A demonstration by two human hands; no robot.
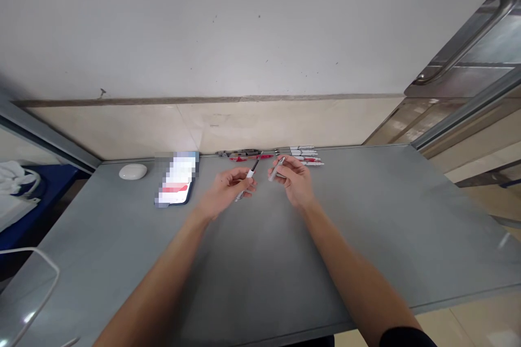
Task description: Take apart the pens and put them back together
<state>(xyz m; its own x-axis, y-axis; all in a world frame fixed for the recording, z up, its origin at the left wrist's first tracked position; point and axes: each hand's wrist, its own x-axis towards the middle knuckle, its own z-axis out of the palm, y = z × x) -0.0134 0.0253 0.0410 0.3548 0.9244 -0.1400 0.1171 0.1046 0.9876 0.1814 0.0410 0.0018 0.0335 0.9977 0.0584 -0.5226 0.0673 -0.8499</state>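
Note:
My left hand (223,188) is closed around the white upper half of a pen (249,174). A dark refill sticks out of its top end, pointing up and right. Across a small gap, my right hand (299,181) pinches a translucent pen barrel (275,171) with a silvery tip at its upper end. The two pen parts are apart, held above the grey table (260,260). Just beyond my hands lie several dark pen pieces (240,152), red pen pieces (251,158) and white pens (303,152), some partly behind my right hand.
A phone (177,179) with a lit, blurred screen lies to the left, beside a white rounded case or mouse (133,172). A white cable (51,271) crosses the near left corner. The wall (244,124) borders the table's back edge. A metal handle (472,38) is at upper right.

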